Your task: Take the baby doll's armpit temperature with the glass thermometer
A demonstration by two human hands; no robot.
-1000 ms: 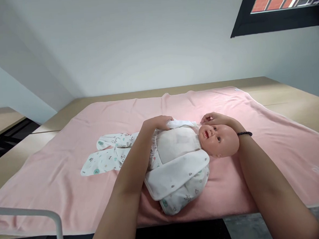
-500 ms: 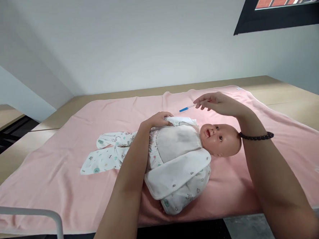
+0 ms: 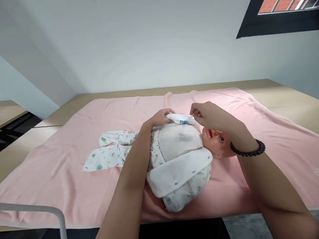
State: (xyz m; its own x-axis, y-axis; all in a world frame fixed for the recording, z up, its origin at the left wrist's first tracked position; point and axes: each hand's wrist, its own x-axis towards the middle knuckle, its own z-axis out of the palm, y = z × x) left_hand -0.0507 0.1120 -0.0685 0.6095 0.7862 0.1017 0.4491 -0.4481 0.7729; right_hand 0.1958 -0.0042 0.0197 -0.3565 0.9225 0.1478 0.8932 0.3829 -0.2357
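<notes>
1. Our left hand [image 3: 161,117] rests at the far shoulder of the doll [image 3: 177,147], with the fingers curled and closed over the edge of the white flap [image 3: 177,117] of its jacket.
2. Our right hand [image 3: 210,116] sits just above the doll's face. Thumb and forefinger pinch a thin stick [image 3: 189,119] by 1 end, and its blue tip lies right at the flap's edge.
3. The doll lies on its back with its head toward our right, on a pink blanket [image 3: 70,168] spread over a wooden table [image 3: 295,96].
4. A black bead bracelet [image 3: 248,152] circles our right wrist, and a white rail [image 3: 32,210] crosses the lower left corner.
</notes>
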